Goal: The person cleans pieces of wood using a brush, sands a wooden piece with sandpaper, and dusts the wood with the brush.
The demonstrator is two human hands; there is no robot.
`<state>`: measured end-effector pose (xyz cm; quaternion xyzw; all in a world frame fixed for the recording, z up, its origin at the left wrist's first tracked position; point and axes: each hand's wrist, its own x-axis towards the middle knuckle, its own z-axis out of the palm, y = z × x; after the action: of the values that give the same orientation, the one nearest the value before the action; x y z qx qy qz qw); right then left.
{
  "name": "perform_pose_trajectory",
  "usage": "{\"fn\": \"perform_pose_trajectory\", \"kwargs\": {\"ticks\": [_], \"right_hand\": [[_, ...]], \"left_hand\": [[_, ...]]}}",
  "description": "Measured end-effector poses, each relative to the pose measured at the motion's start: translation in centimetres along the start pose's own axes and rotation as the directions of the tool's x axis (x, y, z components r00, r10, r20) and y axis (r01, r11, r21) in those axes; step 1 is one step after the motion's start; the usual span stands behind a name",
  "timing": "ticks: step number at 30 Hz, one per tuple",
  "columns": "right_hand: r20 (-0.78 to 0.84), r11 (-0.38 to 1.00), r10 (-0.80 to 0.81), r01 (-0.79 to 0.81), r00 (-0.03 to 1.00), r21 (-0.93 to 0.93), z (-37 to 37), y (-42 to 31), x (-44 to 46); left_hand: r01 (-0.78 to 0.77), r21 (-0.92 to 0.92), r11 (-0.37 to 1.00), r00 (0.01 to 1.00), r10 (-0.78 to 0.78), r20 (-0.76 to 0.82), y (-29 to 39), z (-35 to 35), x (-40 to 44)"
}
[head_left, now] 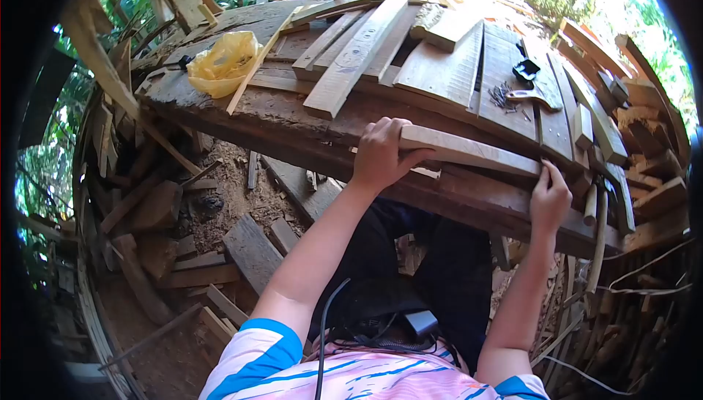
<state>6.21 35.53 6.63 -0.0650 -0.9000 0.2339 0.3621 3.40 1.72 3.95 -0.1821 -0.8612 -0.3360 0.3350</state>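
Timber strip (469, 150) held at both ends along the workbench (300, 128) edge

From where I stand, the strip slants along the near edge, its left end a little farther from the person's body than its right. The left hand (381, 152) wraps the left end, fingers close together over it and thumb stretched along the near side. The right hand (551, 199) pinches the other end between thumb and fingers. I can't tell whether the bench bears any weight.

Between the hands, the strip's long edge is uncovered. Beyond it, loose planks (357, 56) crowd the bench top, leaving little room that way; a pile of nails (501, 95) sits on the boards to the right. Leftward, the rough front edge runs on below a yellow bag (222, 65). Nearer, the forearms leave a wide gap between them, above the dark trousers (447, 253).
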Motion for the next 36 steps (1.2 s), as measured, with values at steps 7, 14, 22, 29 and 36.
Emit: {"fn": "perform_pose_trajectory", "kwargs": {"ticks": [7, 14, 22, 29, 36], "right_hand": [[0.072, 0.847, -0.429, 0.373, 0.901, 0.38, 3.6, -10.3, -2.7], [0.082, 0.999, 0.03, -0.026, 0.996, -0.046, -1.3, 1.2, -0.1], [-0.077, 0.986, -0.166, 0.164, 0.983, -0.028, 1.5, -2.9, -0.8], [0.11, 0.971, -0.229, 0.218, 0.967, 0.102, 0.3, -4.2, -1.2], [0.0, 0.993, -0.113, 0.113, 0.994, -0.031, 1.8, -2.6, -0.5]], "left_hand": [[0.125, 0.059, 0.99, 0.991, -0.127, 0.043, -3.4, 1.1, -1.4], [0.037, -0.005, 0.999, 0.998, -0.037, -0.041, -1.6, 0.7, -0.9], [0.034, -0.077, 0.996, 0.993, -0.042, -0.112, -1.9, 0.9, -1.1], [0.002, -0.013, 1.0, 0.996, -0.003, -0.094, -1.5, 0.7, -0.9], [0.005, -0.007, 1.0, 0.996, -0.006, -0.094, -0.9, 0.6, -0.6]]}}
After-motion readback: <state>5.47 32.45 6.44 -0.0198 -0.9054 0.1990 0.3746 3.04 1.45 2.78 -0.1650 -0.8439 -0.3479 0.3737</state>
